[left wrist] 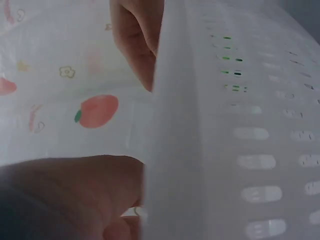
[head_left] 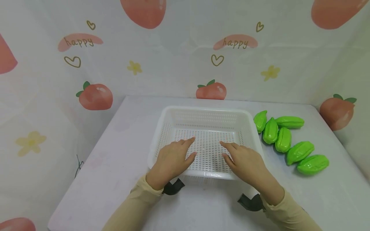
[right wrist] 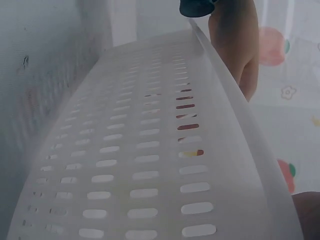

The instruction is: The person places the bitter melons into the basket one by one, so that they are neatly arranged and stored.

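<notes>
White basket [head_left: 206, 175] on pale tabletop [head_left: 115, 154]; peach-print backdrop [head_left: 173, 67] behind; left fingers [head_left: 189, 141], right fingers [head_left: 227, 146] apart from thumbs over it

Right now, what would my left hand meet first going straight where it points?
Likely the far wall of the basket, though depth is unclear: your left hand could pass above it.

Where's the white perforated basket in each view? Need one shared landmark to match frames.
Head: white perforated basket, around centre and slightly below.
Left wrist: basket, slotted wall in close-up, centre to right edge.
Right wrist: basket, slotted wall in close-up, across the middle, down to the bottom edge.
Shared landmark: peach-print cloth; background in head, left side in left wrist, right side in right wrist.
</notes>
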A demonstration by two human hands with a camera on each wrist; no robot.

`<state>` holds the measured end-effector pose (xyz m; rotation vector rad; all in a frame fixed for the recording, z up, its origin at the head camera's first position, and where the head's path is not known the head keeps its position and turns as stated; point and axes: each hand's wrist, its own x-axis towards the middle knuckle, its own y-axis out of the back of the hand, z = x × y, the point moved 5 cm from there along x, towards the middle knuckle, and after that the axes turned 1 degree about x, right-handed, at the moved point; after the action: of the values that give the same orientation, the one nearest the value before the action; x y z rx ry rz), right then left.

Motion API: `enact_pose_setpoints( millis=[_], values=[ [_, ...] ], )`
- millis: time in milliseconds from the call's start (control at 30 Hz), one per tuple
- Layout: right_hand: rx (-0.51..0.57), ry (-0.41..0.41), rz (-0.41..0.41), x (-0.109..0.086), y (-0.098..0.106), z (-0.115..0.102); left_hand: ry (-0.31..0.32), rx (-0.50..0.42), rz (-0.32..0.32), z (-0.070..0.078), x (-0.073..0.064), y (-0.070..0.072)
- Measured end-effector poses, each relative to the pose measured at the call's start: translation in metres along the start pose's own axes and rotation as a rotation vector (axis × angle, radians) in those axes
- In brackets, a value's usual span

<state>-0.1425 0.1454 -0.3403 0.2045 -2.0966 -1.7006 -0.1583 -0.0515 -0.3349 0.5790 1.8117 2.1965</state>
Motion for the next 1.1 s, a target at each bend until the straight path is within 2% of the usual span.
enact_pose_setpoints(
  millis=[100, 267, 533, 733, 833, 967, 1100],
  values=[
    [0.016, 0.007, 0.038, 0.001, 0.004, 0.0, 0.016, -0.039, -0.029, -0.005, -0.001, 0.003],
    [0.07, 0.0, 0.089, -0.003, 0.014, 0.001, 0.065, -0.117, -0.031, -0.02, -0.008, 0.015],
    [0.186, -0.047, 0.161, -0.016, 0.033, 0.009, 0.106, -0.34, 0.014, -0.05, -0.026, 0.047],
    [0.196, -0.082, 0.242, -0.024, 0.059, 0.022, 0.076, -0.502, 0.09, -0.068, -0.037, 0.069],
    [0.239, -0.093, 0.276, -0.028, 0.073, 0.031, 0.084, -0.554, 0.141, -0.076, -0.042, 0.077],
    [0.318, -0.112, 0.353, -0.036, 0.09, 0.049, 0.115, -0.571, 0.213, -0.087, -0.048, 0.086],
    [0.33, -0.158, 0.446, -0.045, 0.102, 0.069, 0.127, -0.566, 0.279, -0.094, -0.054, 0.094]
  ],
)
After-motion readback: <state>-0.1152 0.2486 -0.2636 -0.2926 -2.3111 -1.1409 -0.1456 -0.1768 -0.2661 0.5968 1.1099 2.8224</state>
